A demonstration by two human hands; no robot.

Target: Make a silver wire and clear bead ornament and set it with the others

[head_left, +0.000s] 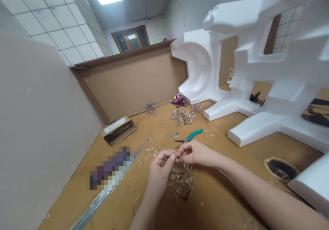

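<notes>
My left hand (pixel 162 166) and my right hand (pixel 195 153) meet with their fingertips pinched together. Between them they grip a tangle of bent wire with clear beads (pixel 188 180), which hangs below the fingers over the table. The exact bit of wire in the fingertips is too small to make out. Just beyond my right hand lie pliers with green handles (pixel 195 134), their jaws pointing left. Left of my left hand, loose clear beads on wire (pixel 151 150) are scattered on the brown tabletop (pixel 123 206).
A bundle of straight metal wires (pixel 96 202) runs along the left, beside a blurred-out object (pixel 110 168). Behind them sits an open cardboard box (pixel 119 130). More beaded wire clusters (pixel 183 116) and a colourful ball (pixel 178 99) lie farther back. White foam packing (pixel 257 120) stands at right, near a round hole (pixel 281 168).
</notes>
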